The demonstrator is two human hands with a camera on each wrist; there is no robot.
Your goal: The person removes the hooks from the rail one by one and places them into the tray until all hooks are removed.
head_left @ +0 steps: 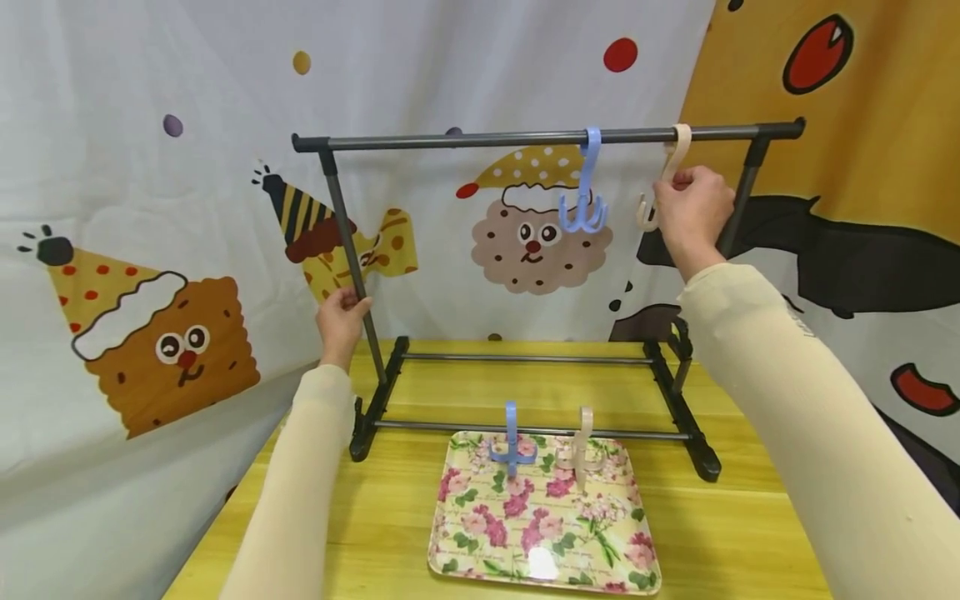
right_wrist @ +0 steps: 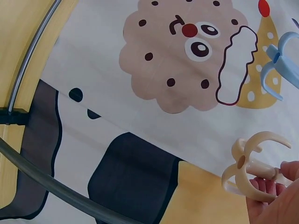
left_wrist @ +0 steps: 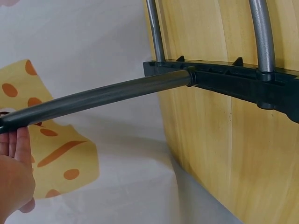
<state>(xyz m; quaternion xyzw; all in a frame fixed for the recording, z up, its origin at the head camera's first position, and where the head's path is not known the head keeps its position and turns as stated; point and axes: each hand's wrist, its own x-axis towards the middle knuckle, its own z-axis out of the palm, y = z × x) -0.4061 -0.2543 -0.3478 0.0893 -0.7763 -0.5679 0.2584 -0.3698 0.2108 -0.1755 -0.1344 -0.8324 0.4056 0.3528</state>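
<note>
A dark metal rack [head_left: 465, 142] stands on the table, and its left upright pole [left_wrist: 103, 95] is held by my left hand [head_left: 342, 321] about midway up. At the right end of the top bar hangs a beige multi-prong hook [right_wrist: 245, 163]. My right hand [head_left: 693, 208] pinches its stem between thumb and fingers, with the prongs showing past the fingertips. Left of it, a blue hook [head_left: 588, 179] of the same shape hangs freely from the bar. Another blue hook [head_left: 512, 450] and another beige hook [head_left: 581, 450] lie on a flowered tray [head_left: 517, 550].
The tray sits at the front of the yellow wooden table [head_left: 375, 517], by the rack's lower front bar [head_left: 450, 427]. Black feet [head_left: 678, 408] support the rack at both sides. A cartoon-printed cloth [head_left: 420, 67] hangs close behind and along the left.
</note>
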